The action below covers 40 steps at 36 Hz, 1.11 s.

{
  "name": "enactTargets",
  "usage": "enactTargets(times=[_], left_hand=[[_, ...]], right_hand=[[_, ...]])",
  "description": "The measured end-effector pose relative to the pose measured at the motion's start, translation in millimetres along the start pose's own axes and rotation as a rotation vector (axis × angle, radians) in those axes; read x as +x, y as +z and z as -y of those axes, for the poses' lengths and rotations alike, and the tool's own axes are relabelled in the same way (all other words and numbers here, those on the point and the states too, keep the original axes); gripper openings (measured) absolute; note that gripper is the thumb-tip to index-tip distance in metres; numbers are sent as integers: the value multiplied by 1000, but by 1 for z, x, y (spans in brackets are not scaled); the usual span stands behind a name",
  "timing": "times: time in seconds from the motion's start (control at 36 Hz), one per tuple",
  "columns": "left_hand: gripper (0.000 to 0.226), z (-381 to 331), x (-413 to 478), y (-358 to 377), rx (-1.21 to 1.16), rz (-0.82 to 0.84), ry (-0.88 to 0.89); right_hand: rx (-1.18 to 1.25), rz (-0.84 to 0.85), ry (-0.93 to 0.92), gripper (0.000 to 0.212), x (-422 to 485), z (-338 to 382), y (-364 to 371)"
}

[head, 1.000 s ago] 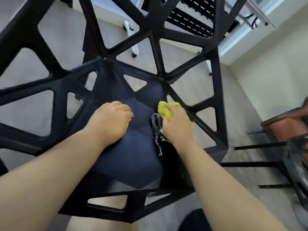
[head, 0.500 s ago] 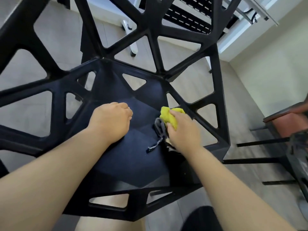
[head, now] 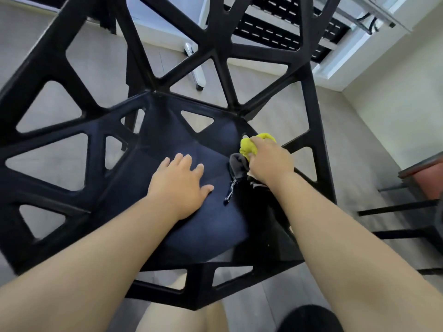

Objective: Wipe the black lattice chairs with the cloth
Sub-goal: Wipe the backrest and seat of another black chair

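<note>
Cloth [head: 248, 147] gripped by right hand [head: 271, 161]; left hand [head: 177, 185] flat on chair [head: 309, 111], fingers [head: 184, 159] spread.

My left hand [head: 178, 185] lies palm down near the middle of the seat [head: 203, 226], fingers straight and a little spread, thumb out to the right. My right hand [head: 269, 161], knuckles up, grips the cloth [head: 247, 146] at the seat's far right corner. Both bare forearms reach forward.

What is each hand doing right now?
Left hand: open, resting flat on the blue seat cushion.
Right hand: gripping the yellow and grey cloth.
</note>
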<state>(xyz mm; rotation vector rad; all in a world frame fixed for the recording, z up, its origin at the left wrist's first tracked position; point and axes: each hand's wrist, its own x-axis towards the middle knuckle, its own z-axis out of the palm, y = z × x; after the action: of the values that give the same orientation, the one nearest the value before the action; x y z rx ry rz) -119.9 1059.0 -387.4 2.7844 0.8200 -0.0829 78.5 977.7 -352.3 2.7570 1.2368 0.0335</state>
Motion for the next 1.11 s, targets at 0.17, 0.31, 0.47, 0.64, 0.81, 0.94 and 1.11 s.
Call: enactTargets(times=[0.17,0.31,0.47,0.64,0.81,0.94,1.11], left_hand=[[62,1,-4,-1,-28,-19,-9],[62,1,-3,-1,-30,-20,-2],[62,-1,-1,-1,-18,-21,-19],[61,1,-4,-3,-24,-15,-22],[58,-10,1,-5,52,66,-46],[54,-26,-1,-4,70,123,-47],[57,-35,-6,5,24,76,16]], right_hand=[[-117,80,3,38,-21,-18,-15],[-87,51,-13,40,-35,-33,-12],[77,37,-36,35,-5,-15,-6],[80,30,-44,40,-44,-33,-13],[-49,-64,118,46,-93,-80,-28],[243,-136,255,44,-120,-49,-13],[365,-111,222,50,-135,-39,-4]])
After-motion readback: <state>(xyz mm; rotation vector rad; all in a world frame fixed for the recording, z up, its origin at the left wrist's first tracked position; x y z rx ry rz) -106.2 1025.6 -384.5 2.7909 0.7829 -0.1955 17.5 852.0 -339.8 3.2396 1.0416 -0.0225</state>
